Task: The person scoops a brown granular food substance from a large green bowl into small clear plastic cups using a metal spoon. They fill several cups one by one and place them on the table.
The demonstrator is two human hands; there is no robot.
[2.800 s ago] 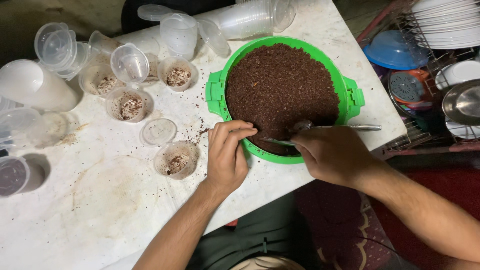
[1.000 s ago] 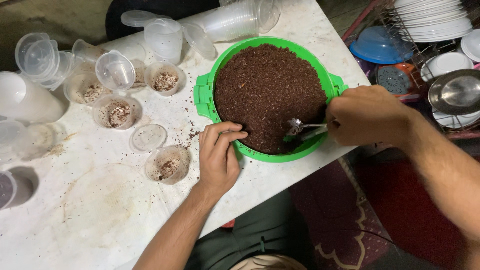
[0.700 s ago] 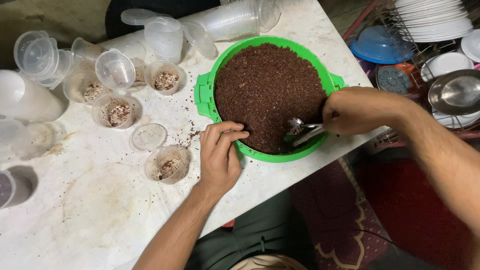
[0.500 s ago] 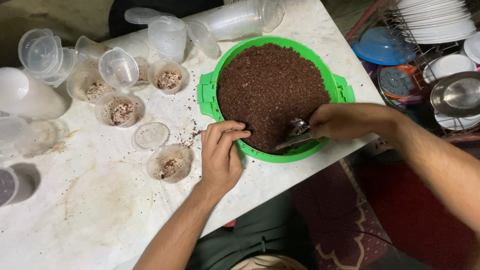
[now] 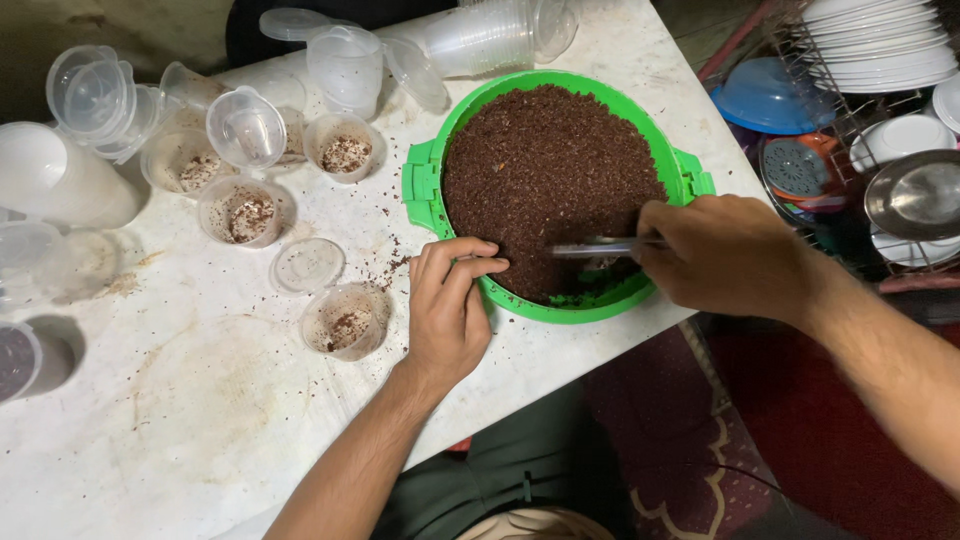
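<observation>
While closed around the metal spoon (image 5: 600,245), shifted since a second ago: right hand (image 5: 725,255) drawn in from the far right rim of the green bowl (image 5: 425,185) to its near right side, over the edge. Spoon handle now level and pointing left from the fist, scoop end sunk into the brown crumbly mix (image 5: 545,170) and hidden, where a moment back shown bare. Small patch of green bowl floor (image 5: 590,295) laid open just below the spoon. Judged from that: mid-scoop, load being gathered, nothing lifted yet.

Left hand (image 5: 447,310) unmoved across the pictures, palm down on the white counter (image 5: 180,430), fingers curled loosely onto the near rim of the bowl, gripping nothing, steadying.

Counted: one bowl, between both hands; one spoon; four small clear cups holding a little mix, the closest (image 5: 345,320) just left of the left hand, the other three (image 5: 245,210) further left and beyond; one empty cup (image 5: 245,125) tipped among them; one loose lid (image 5: 308,265) flat, left of the left hand. Stacked cups (image 5: 480,35) lying beyond the bowl, too many to number. Dish rack (image 5: 900,120) right of the right hand.
</observation>
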